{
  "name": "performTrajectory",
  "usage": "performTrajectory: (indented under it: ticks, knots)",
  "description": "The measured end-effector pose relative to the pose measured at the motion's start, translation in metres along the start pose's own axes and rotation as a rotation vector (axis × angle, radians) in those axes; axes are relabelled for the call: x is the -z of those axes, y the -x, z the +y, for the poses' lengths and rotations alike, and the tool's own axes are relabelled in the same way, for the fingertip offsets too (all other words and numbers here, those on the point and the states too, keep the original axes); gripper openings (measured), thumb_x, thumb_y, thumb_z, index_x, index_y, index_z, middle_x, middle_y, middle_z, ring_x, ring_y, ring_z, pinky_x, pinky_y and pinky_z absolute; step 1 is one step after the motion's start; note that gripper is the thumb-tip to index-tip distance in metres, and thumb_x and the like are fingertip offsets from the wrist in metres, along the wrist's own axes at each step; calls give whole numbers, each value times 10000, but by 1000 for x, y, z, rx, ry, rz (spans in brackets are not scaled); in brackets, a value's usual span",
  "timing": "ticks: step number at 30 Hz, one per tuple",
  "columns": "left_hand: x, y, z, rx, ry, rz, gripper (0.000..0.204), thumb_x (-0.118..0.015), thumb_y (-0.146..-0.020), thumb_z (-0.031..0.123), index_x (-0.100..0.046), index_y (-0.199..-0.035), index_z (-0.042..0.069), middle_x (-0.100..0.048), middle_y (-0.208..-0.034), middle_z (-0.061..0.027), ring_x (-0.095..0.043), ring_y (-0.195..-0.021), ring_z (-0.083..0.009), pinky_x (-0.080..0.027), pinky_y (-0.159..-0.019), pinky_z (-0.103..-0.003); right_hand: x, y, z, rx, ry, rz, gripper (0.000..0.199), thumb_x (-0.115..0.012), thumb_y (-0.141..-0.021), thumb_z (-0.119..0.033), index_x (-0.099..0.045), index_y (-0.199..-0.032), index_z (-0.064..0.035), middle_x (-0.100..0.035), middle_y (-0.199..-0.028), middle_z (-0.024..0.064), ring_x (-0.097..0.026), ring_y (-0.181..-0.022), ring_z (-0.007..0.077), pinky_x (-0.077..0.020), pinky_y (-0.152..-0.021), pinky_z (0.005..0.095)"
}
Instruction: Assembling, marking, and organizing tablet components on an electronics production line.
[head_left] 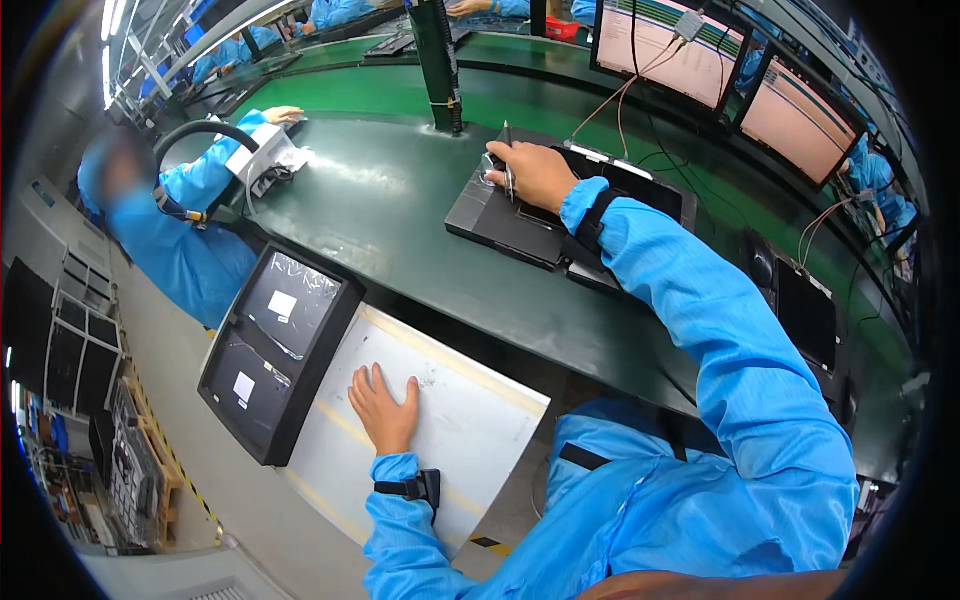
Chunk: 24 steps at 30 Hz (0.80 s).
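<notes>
My left hand lies with fingers spread on a white board with yellowish tape strips. Beside it, a black tray holds two dark panels in clear film, each with a white label. My right hand is closed around a slim dark pen-like tool, whose narrow end points up. This hand is over the left part of a black fixture on the green bench. Something shiny by the fingertips is too small to name. A dark flat panel sits in the fixture, partly hidden by my wrist.
Two monitors with hanging cables stand behind the fixture. Another fixture with a dark panel is at the right. A black post rises from the green bench. At the left, a co-worker reaches near a white box-shaped device.
</notes>
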<state>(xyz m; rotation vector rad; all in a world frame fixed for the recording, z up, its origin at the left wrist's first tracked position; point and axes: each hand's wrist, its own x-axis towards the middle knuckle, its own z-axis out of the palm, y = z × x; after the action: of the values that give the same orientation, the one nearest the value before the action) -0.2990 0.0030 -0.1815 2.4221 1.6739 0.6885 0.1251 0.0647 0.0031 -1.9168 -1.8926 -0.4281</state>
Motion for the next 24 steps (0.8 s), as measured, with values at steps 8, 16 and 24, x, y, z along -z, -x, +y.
performTrajectory:
  ticks: [8, 16, 24]
  knots:
    - [-2, 1, 0, 23, 16, -15, 695, -688, -889, 406, -493, -1412, -9, -416, -1489, -232, -302, -1451, -397, -173, -1242, -525, 0, 0, 3, 63, 11, 5, 482, -644, -952, -461, -553, -1280, -119, -677, -930, 172, -676, -869, 394, -527, -732, 490]
    - [1, 5, -1, 48, 13, -8, 696, -696, -882, 409, -505, -1402, -11, -420, -1483, -241, -307, -1449, -396, -173, -1241, -526, -1, 1, -4, 27, -44, -11, 495, -635, -954, -469, -550, -1292, -117, -683, -956, 166, -678, -876, 396, -529, -740, 490]
    - [-3, 4, 1, 35, 30, -5, 688, -697, -888, 421, -509, -1405, 7, -414, -1487, -229, -313, -1435, -407, -186, -1231, -529, 3, 7, 1, 18, -58, -11, 514, -633, -956, -470, -555, -1311, -106, -694, -983, 172, -682, -892, 398, -531, -756, 489]
